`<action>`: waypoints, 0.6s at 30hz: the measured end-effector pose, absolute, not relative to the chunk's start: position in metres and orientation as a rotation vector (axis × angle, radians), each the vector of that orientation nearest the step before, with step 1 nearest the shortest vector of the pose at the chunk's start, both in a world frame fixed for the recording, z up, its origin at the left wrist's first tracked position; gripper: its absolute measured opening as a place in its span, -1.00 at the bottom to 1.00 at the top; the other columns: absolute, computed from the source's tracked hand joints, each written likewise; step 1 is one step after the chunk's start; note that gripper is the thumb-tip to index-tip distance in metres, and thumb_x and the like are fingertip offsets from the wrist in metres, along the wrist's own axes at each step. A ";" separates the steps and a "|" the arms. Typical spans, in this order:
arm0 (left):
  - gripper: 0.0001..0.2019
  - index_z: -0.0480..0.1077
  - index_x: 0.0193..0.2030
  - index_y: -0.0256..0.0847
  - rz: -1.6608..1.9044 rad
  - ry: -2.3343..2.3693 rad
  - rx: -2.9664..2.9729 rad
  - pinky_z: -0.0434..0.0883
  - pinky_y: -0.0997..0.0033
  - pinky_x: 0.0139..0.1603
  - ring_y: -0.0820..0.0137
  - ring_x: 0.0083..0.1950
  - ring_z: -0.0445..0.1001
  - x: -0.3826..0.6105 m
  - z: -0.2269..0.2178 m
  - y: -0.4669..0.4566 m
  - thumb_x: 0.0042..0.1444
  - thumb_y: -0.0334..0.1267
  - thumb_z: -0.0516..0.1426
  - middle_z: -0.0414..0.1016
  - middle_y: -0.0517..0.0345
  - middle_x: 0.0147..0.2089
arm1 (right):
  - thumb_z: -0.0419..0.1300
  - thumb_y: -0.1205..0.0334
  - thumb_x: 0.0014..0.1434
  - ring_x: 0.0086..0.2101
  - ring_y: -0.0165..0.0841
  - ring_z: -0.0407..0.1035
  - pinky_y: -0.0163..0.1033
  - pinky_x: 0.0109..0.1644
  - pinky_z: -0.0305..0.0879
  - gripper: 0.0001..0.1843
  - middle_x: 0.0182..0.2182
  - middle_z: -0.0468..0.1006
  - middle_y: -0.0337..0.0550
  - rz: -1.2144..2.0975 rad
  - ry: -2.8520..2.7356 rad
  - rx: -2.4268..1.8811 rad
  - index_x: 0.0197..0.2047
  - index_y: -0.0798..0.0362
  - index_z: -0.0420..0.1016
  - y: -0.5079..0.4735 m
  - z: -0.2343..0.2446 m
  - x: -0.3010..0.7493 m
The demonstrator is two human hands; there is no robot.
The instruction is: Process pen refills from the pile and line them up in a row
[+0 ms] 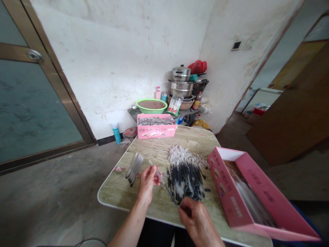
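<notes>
My left hand [147,181] is closed round a thin clear pen barrel [156,170] above the wood-patterned table [120,192]. A dark pen refill [168,191] runs from that barrel down toward my right hand [196,219], which is curled at the table's near edge, pinching its lower end. Right of the left hand lies a heap of black refills [186,178] with a mound of clear caps [181,154] behind it. A small bundle of finished pens [134,164] lies to the left.
A pink box [244,192] with clear parts stands at the table's right edge; another pink box [156,127] full of pens is at the far edge. Behind are a green basin [151,105], stacked steel pots [181,82] and a glass door [31,96] on the left.
</notes>
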State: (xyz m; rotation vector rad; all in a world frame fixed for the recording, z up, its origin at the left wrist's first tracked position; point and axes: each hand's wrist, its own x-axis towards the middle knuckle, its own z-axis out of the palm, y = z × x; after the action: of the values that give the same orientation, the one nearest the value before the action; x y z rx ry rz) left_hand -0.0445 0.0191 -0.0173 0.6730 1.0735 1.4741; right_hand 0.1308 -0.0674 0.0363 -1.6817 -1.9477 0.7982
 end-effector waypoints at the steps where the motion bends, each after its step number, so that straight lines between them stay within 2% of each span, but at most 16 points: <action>1: -0.70 0.43 -0.35 -0.19 1.479 1.064 0.671 0.24 0.45 -0.60 0.40 -0.58 0.36 -0.044 -0.017 0.019 -0.01 0.02 0.21 0.48 0.16 -0.54 | 0.04 0.31 0.06 -0.55 -0.46 0.14 -0.37 -0.49 -0.05 -0.81 -0.65 0.23 -0.34 0.793 -1.952 -1.672 -0.57 0.08 0.30 -0.066 0.037 0.130; 6: -0.66 0.41 -0.33 -0.27 1.456 1.001 0.680 0.24 0.55 -0.62 0.49 -0.61 0.36 -0.036 -0.018 0.016 -0.03 0.02 0.23 0.48 0.16 -0.53 | 0.04 0.31 0.11 -0.56 -0.44 0.19 -0.38 -0.49 -0.01 -0.82 -0.64 0.29 -0.32 0.777 -1.898 -1.572 -0.52 0.06 0.29 -0.054 0.038 0.124; 11: -0.62 0.40 -0.31 -0.30 1.402 0.997 0.666 0.32 0.55 -0.59 0.48 -0.59 0.41 -0.020 -0.023 0.010 -0.04 0.04 0.23 0.52 0.11 -0.51 | 0.02 0.38 0.07 -0.59 -0.42 0.29 -0.40 -0.50 0.12 -0.89 -0.61 0.39 -0.30 0.834 -1.745 -1.506 -0.41 0.04 0.34 -0.034 0.025 0.115; 15: -0.59 0.41 -0.32 -0.30 1.408 1.002 0.605 0.33 0.55 -0.59 0.46 -0.58 0.44 -0.017 -0.029 0.012 -0.11 0.05 0.26 0.52 0.12 -0.53 | 0.00 0.38 0.06 -0.63 -0.42 0.31 -0.40 -0.53 0.15 -0.85 -0.65 0.41 -0.30 0.835 -1.711 -1.467 -0.41 0.06 0.37 -0.016 0.017 0.110; 18: -0.60 0.41 -0.30 -0.31 1.424 0.955 0.557 0.33 0.56 -0.60 0.47 -0.59 0.43 -0.024 -0.033 0.016 -0.08 0.04 0.26 0.52 0.10 -0.53 | -0.03 0.30 0.14 -0.60 -0.39 0.37 -0.39 -0.50 0.19 -0.76 -0.61 0.49 -0.23 0.672 -1.806 -1.550 -0.37 0.09 0.46 0.004 0.018 0.122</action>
State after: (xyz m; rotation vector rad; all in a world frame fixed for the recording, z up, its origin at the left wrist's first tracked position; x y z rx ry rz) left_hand -0.0241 0.0160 -0.0325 0.5572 0.9554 1.4244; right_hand 0.1219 0.0044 0.0178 -1.5502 -1.8064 0.6720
